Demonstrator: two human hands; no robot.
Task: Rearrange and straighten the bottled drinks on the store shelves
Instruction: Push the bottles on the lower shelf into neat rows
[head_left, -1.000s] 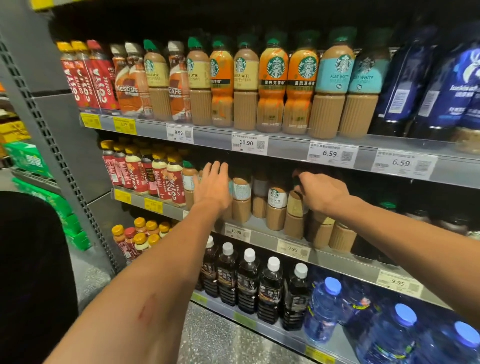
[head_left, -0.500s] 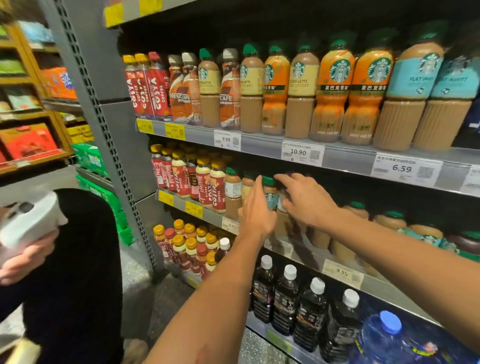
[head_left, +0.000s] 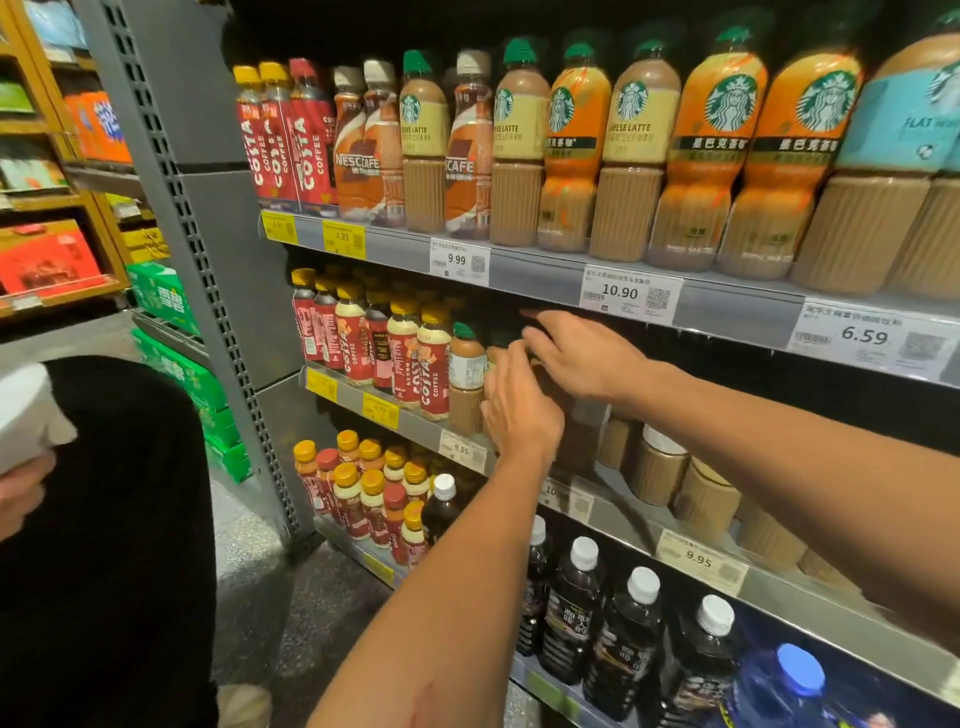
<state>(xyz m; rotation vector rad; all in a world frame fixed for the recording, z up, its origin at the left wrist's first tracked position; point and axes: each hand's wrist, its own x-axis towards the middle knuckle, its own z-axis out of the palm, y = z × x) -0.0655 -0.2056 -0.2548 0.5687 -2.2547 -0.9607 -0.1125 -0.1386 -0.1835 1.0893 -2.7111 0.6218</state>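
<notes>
On the middle shelf (head_left: 415, 422) stand red Costa coffee bottles (head_left: 432, 364) and, right of them, a green-capped Starbucks bottle (head_left: 466, 375). My left hand (head_left: 519, 413) lies just right of that bottle, fingers pointing up, flat against a bottle it hides. My right hand (head_left: 584, 353) reaches in from the right above the left one, fingers stretched leftward into the dark shelf gap over the hidden bottle tops. More beige ribbed bottles (head_left: 660, 470) stand further right on the same shelf; their caps are in shadow.
The top shelf carries Costa, Nescafe and Starbucks bottles (head_left: 711, 156). Below are small Costa bottles (head_left: 363, 493), dark tea bottles (head_left: 576, 613) and blue-capped water (head_left: 789, 686). A grey upright post (head_left: 208, 291) bounds the shelves. A person in black (head_left: 104, 545) stands at the left, holding something white.
The view has swung left and closer. My left hand slid right from the green-capped bottle onto the one beside it, and my right hand stretched further left above it.
</notes>
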